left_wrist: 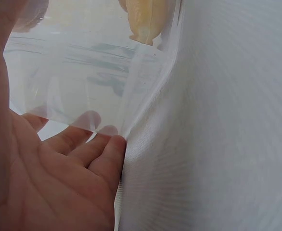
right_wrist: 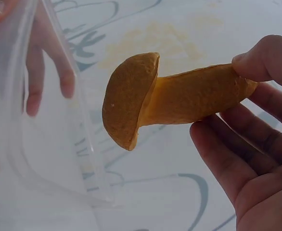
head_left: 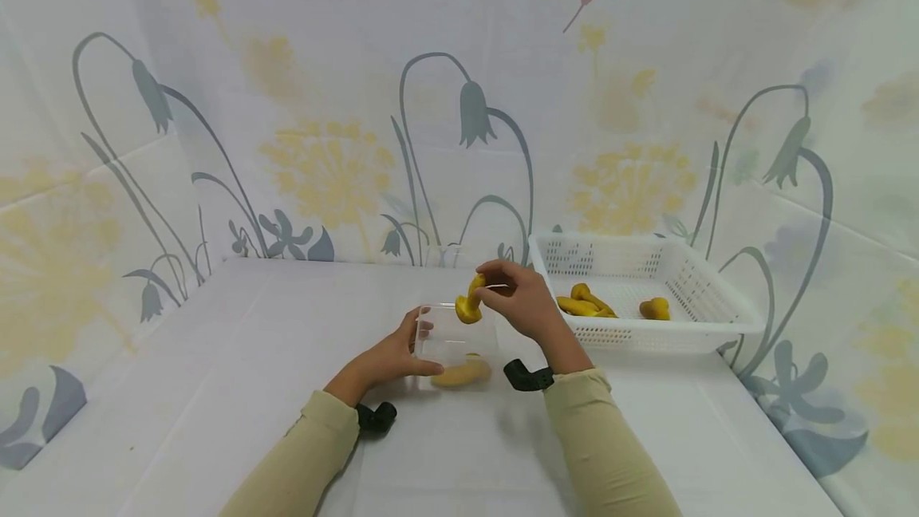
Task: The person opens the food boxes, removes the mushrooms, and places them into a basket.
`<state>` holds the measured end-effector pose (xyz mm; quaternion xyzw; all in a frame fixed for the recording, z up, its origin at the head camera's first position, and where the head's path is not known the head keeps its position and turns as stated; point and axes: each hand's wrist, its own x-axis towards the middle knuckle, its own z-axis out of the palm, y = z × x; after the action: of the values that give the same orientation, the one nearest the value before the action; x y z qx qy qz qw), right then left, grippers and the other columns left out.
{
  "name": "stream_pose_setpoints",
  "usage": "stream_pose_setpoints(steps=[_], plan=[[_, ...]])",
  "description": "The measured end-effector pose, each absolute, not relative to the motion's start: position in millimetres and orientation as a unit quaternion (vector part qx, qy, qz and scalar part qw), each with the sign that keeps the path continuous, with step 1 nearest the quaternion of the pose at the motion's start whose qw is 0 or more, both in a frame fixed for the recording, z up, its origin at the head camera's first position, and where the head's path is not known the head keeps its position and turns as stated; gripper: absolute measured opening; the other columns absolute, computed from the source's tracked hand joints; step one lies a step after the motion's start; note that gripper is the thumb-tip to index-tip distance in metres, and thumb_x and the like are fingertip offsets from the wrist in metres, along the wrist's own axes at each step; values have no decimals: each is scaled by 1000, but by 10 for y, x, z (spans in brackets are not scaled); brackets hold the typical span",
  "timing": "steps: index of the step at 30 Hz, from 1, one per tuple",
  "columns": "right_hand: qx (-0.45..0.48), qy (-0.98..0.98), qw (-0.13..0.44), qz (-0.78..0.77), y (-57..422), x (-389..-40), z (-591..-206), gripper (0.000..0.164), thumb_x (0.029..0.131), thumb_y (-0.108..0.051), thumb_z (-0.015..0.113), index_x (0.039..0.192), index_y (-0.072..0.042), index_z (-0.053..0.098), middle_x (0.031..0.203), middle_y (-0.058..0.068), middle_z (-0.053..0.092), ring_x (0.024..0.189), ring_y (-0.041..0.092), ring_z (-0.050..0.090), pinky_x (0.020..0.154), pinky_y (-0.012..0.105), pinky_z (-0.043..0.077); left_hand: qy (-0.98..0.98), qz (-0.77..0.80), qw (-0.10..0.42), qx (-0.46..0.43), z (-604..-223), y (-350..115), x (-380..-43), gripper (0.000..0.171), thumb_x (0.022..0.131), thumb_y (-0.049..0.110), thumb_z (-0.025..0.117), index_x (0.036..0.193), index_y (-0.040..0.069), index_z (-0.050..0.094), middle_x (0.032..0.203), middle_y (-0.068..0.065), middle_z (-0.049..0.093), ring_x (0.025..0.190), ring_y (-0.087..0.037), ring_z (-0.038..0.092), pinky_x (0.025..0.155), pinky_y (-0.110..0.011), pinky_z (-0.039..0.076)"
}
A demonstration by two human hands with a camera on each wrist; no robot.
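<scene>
My right hand (head_left: pixel 527 305) pinches a yellow-brown mushroom (right_wrist: pixel 189 96) by the end of its stem. The mushroom's cap points down over the open top of a clear plastic box (head_left: pixel 420 341) in the head view, and lies sideways towards the box wall in the right wrist view. My left hand (head_left: pixel 388 361) grips the box at its left side, with the thumb along the near wall and the other fingers round the left wall. Inside the box, near its front, lies another pale yellow mushroom (head_left: pixel 463 373).
To the right stands a white perforated basket (head_left: pixel 646 336) holding several yellow mushrooms (head_left: pixel 589 303). Behind the box, against the flowered backdrop (head_left: pixel 323 102), is another clear container (head_left: pixel 441 256). A white cloth (head_left: pixel 215 373) covers the table.
</scene>
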<state>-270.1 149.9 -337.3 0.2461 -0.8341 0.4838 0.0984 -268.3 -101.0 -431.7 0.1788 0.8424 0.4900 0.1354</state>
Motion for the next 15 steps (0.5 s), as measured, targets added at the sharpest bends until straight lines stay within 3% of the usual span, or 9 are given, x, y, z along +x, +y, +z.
stream_pose_setpoints(steps=[15], plan=[[184,-835,145,497,1870,-2724,-3260,36,91,-23,68,123,-7,61,119,11,64,112,24,62,95,33,52,836,499,130,190,-4333,-1015,-2694,105,78,33,81,153,23,9,155,-11,34,141,-33,37,114,-53,29]])
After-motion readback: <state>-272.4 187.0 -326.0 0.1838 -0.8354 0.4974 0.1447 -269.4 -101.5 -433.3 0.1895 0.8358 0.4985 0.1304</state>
